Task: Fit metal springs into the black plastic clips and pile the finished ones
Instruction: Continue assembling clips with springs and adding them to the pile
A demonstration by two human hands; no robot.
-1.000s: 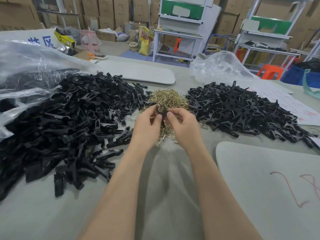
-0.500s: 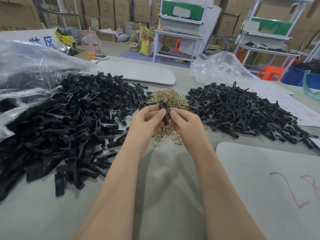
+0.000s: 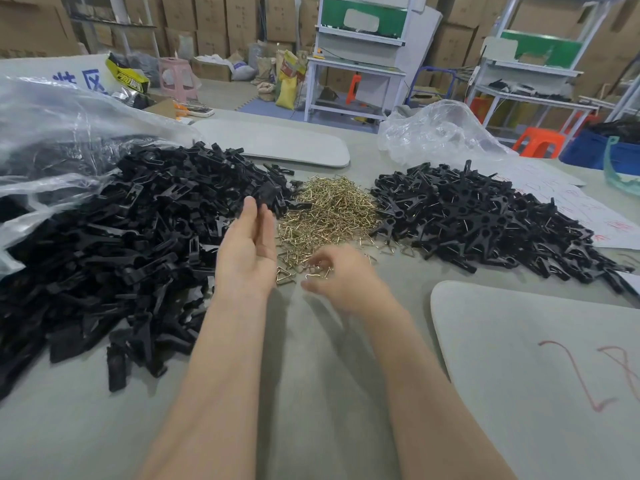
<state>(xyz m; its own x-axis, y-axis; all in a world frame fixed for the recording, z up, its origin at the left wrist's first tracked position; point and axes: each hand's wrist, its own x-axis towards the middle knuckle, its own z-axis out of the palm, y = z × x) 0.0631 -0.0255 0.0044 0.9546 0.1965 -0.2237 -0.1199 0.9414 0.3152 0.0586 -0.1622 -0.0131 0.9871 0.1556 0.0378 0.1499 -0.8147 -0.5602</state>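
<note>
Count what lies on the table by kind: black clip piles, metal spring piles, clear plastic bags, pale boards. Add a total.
Black clip piles: 2, left pile and right pile
Metal spring piles: 1, the spring pile
Clear plastic bags: 2, left bag and right bag
Pale boards: 2, far board and near board
Total: 7

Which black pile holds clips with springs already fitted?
The right-hand pile: metal wire glints in its clips. The left pile, spilling from the bag, is plain black.
</note>
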